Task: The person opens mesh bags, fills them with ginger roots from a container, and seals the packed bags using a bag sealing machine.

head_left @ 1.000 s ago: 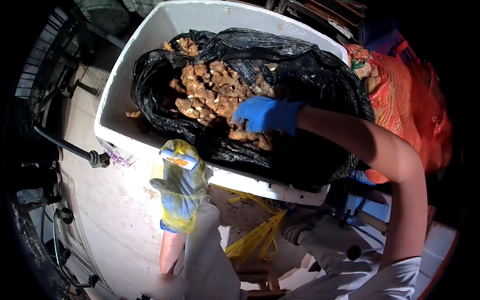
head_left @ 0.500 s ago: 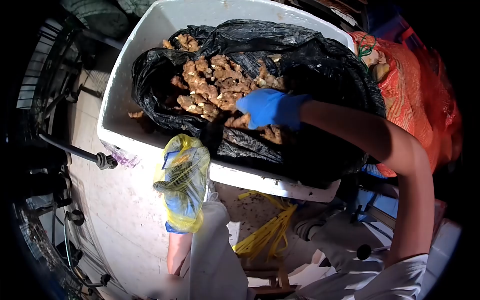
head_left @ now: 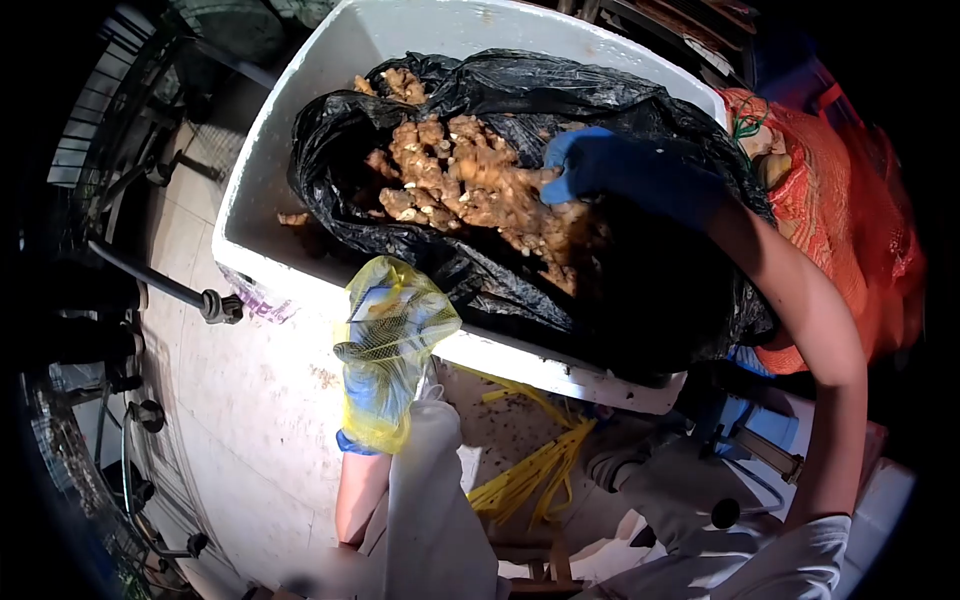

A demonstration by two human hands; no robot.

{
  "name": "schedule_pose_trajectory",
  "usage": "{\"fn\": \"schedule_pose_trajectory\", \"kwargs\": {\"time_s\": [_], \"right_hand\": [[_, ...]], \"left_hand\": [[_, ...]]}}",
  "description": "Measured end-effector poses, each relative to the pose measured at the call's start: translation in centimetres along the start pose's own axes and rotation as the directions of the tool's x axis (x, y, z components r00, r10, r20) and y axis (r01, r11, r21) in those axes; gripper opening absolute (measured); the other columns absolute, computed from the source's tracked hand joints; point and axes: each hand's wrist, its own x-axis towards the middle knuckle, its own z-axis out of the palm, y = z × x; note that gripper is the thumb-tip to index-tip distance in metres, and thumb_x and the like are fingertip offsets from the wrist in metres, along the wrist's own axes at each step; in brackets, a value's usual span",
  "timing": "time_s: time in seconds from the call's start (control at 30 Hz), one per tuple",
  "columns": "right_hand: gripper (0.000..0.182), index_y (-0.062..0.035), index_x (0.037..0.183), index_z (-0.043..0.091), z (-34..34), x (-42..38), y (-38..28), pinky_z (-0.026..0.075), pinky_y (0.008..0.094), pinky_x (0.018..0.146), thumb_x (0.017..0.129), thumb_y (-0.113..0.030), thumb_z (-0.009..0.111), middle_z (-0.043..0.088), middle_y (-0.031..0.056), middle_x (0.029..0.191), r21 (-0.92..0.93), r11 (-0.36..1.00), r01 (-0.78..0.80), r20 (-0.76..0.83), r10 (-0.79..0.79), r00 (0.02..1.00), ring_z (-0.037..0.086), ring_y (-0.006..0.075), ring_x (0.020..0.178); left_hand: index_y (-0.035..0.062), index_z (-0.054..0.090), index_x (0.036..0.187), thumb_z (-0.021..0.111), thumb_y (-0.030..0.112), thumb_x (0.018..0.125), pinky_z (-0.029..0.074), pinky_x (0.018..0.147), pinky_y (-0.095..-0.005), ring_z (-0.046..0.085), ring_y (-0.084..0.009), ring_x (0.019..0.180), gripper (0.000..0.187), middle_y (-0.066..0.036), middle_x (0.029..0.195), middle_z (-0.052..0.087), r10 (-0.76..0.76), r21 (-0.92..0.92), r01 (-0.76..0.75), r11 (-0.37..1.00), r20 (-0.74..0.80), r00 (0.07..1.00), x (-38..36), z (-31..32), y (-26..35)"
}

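Observation:
My right hand (head_left: 590,165), in a blue glove, is closed on a piece of ginger root (head_left: 505,178), which is blurred by motion. It is over the heap of knobbly brown ginger (head_left: 425,155) lying in a black plastic bag (head_left: 560,80). The bag lines a white foam box (head_left: 300,95). Just outside the box's near wall is my left hand (head_left: 372,385), blue-gloved and covered by a yellow mesh bag (head_left: 405,325). Its fingers look curled under the netting, with the mesh gathered about them.
A full orange-red mesh sack (head_left: 840,210) stands against the box's right side. Yellow strips (head_left: 540,470) hang below the near edge, by my legs. Wire racks (head_left: 95,120) and a dark metal bar (head_left: 150,280) are at the left over the pale tiled floor (head_left: 220,420).
My right hand has moved up and to the right, lifting a piece of ginger from the heap. The mesh-covered left hand has shifted slightly right, its netting spreading toward the box. The view has shifted slightly.

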Motion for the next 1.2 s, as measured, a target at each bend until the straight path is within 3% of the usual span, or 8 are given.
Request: {"fn": "schedule_pose_trajectory", "kwargs": {"time_s": [0.2,0.4,0.53,0.67,0.8,0.93,1.13,1.2], "right_hand": [[0.023,-0.0013,0.073,0.054,1.1,-0.8,-4.5,0.04,0.0232,0.056,0.067,-0.02,0.066,0.053,0.0062,0.062,-0.148,0.989,-0.004,-0.076,-0.007,0.997,0.049,0.0119,0.055],[0.02,-0.0015,0.082,0.052,4.8,-3.5,-8.7,0.042,0.0222,0.066,0.07,-0.014,0.063,0.054,0.004,0.077,0.832,0.555,0.01,-0.038,0.04,0.998,0.052,0.0107,0.073],[0.025,0.0009,0.08,0.051,8.8,-0.1,-8.6,0.042,0.0199,0.057,0.068,-0.014,0.068,0.053,0.0037,0.075,0.688,0.716,-0.12,-0.076,0.235,0.969,0.05,0.0073,0.066],[0.026,0.0005,0.073,0.052,7.8,1.5,-9.4,0.036,0.0184,0.047,0.067,-0.018,0.069,0.051,0.0017,0.063,0.644,0.753,0.135,-0.116,-0.078,0.99,0.045,0.0056,0.053],[0.041,0.0002,0.079,0.054,6.0,4.7,-10.2,0.038,0.0253,0.056,0.062,-0.034,0.071,0.052,0.0054,0.067,0.107,0.903,0.416,-0.154,-0.398,0.904,0.048,0.0131,0.061],[0.043,-0.0008,0.08,0.053,4.1,5.3,-8.2,0.04,0.0274,0.059,0.065,-0.039,0.068,0.052,0.0058,0.07,0.306,0.941,0.145,0.092,-0.181,0.979,0.049,0.0148,0.066],[0.026,-0.0035,0.091,0.057,5.1,0.9,1.4,0.044,0.0341,0.074,0.069,-0.017,0.062,0.058,0.0105,0.081,-0.626,0.777,0.067,0.333,0.189,0.924,0.056,0.0224,0.079],[0.027,-0.0022,0.094,0.056,6.6,0.0,6.0,0.043,0.0354,0.076,0.068,-0.009,0.058,0.057,0.0127,0.088,-0.681,0.585,0.441,0.249,-0.381,0.89,0.055,0.0262,0.083]], "left_hand": [[0.0089,0.025,0.125,0.064,0.061,0.052,0.047,0.078,-0.0424,0.05,-0.0301,0.096,0.098,-0.017,0.112,0.041,-0.085,0.145,0.076,0.986,0.052,0.995,0.5,0.5,0.4],[0.0094,0.022,0.127,0.063,0.05,0.063,0.045,0.082,-0.0449,0.046,-0.031,0.103,0.086,-0.015,0.122,0.034,-0.051,-0.047,0.059,0.997,0.156,0.986,0.6,0.1,-0.4],[0.0068,0.019,0.128,0.062,0.043,0.068,0.037,0.087,-0.054,0.037,-0.037,0.11,0.082,-0.02,0.125,0.028,-0.086,-0.02,0.09,0.996,0.132,0.987,0.5,0.8,0.4],[0.004,0.03,0.121,0.05,0.02,0.082,0.045,0.083,-0.0442,0.047,-0.0301,0.102,0.047,-0.017,0.115,0.041,-0.108,-0.365,0.115,0.924,0.039,0.993,2.6,-0.4,0.8],[-0.0027,0.035,0.116,0.044,0.015,0.084,0.045,0.084,-0.0395,0.05,-0.0272,0.096,0.037,-0.017,0.11,0.045,-0.01,-0.339,0.046,0.94,0.105,0.994,4.3,-2.2,1.0],[-0.001,0.028,0.123,0.045,0.018,0.084,0.037,0.091,-0.0403,0.04,-0.0279,0.109,0.046,-0.017,0.12,0.037,0.12,-0.427,-0.064,0.902,0.104,0.987,3.3,-1.9,2.1],[0.0005,0.029,0.124,0.041,0.02,0.085,0.04,0.084,-0.0369,0.04,-0.0271,0.108,0.045,-0.015,0.121,0.038,0.129,-0.311,-0.055,0.949,0.225,0.966,1.3,-3.1,1.8],[0.0006,0.029,0.124,0.04,0.02,0.086,0.041,0.081,-0.036,0.041,-0.0266,0.107,0.044,-0.015,0.121,0.038,0.108,-0.201,-0.11,0.973,-0.023,0.994,0.7,-3.0,1.2]]}}
